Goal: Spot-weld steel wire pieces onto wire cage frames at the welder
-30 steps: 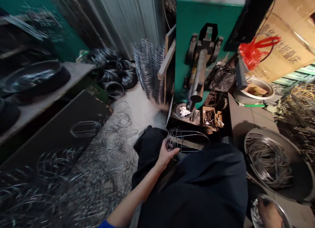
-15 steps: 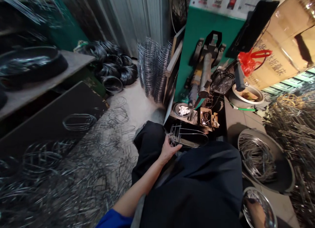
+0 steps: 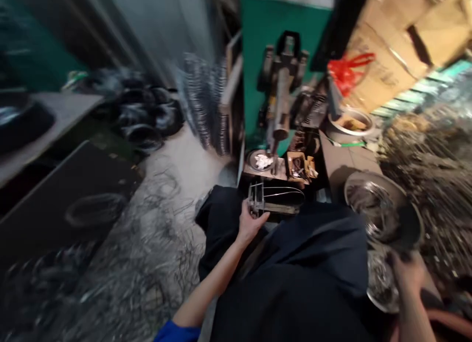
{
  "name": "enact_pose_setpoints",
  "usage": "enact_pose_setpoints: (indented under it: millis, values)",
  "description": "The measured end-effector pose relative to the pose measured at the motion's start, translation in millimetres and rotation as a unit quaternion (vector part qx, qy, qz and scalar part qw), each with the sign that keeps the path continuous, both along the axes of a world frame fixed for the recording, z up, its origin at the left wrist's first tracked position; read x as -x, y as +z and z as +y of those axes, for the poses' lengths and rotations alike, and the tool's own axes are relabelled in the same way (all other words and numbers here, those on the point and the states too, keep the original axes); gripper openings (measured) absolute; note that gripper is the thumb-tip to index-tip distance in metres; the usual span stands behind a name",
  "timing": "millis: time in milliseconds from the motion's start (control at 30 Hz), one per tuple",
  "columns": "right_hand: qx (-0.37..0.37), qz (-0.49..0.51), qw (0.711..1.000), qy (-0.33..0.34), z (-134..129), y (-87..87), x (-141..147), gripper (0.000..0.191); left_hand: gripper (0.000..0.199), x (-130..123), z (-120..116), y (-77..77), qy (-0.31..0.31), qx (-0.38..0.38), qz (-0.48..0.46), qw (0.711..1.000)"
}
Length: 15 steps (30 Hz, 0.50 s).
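Observation:
My left hand (image 3: 251,225) is closed around a small bent-wire frame (image 3: 257,198) above my lap, with a long wire loop (image 3: 283,189) reaching out to its right. At the lower right, my right hand (image 3: 407,270) is beside the rim of a shiny metal bowl (image 3: 381,283). Motion smears its fingers, so I cannot see whether they hold anything. Just beyond it stands a larger round pan (image 3: 411,224) with a bundle of metal wire pieces (image 3: 372,206) in it.
In front rises a green machine (image 3: 254,56) with a protruding metal arm (image 3: 282,103). Below it sit a dish of white material (image 3: 263,161) and a small open carton (image 3: 297,166). Stacked wire rings (image 3: 206,106) stand left of it. Loose wires (image 3: 147,263) litter the floor.
My right hand has come into view at the lower right, by the metal bowl. The camera has turned, shifting the surroundings leftward. My left hand still grips the wire frame.

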State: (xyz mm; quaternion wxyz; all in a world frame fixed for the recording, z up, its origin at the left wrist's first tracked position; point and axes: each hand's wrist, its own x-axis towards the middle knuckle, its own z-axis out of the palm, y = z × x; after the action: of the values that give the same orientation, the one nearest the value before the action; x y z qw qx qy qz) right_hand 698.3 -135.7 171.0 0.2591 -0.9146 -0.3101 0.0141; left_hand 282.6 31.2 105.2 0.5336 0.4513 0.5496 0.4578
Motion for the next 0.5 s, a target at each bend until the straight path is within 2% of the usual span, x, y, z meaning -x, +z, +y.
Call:
enact_pose_setpoints:
  millis: [33, 100, 133, 167, 200, 267, 333, 400, 500]
  values:
    - [-0.062, 0.017, 0.998, 0.023, 16, 22.5, 15, 0.061, 0.073, 1, -1, 4.2, -0.005, -0.009, 0.008, 1.0]
    - [-0.092, 0.037, 0.994, 0.039, 47, 52.5, 42, 0.059, 0.074, 4, -1, 11.0, 0.004, -0.026, 0.032, 0.999]
    - [-0.099, 0.039, 0.993, 0.041, 63, 58.1, 54, 0.053, 0.076, 4, 1, 12.9, 0.011, -0.031, 0.05, 0.998]
    - [-0.111, 0.05, 0.989, 0.082, 80, 57.3, 65, 0.045, 0.078, 3, 4, 13.5, 0.006, -0.033, 0.076, 0.997]
    - [-0.144, 0.069, 0.967, 0.2, 97, 51.3, 77, 0.038, 0.079, 1, 8, 13.1, -0.001, -0.029, 0.104, 0.994]
    - [-0.141, 0.087, 0.937, 0.308, 130, 29.6, 102, 0.019, 0.085, -4, 12, 11.1, -0.02, -0.019, 0.159, 0.987]
    - [-0.133, 0.074, 0.875, 0.459, 155, 6.3, 132, 0.015, 0.089, -6, 10, 11.1, -0.022, -0.021, 0.201, 0.979]
    - [-0.103, 0.051, 0.84, 0.531, 170, -9.8, 159, 0.016, 0.09, -6, 4, 14.5, -0.02, -0.031, 0.216, 0.976]
    - [-0.048, 0.026, 0.83, 0.555, 175, -18.7, 176, 0.018, 0.087, -6, 0, 23.0, -0.016, -0.041, 0.205, 0.978]
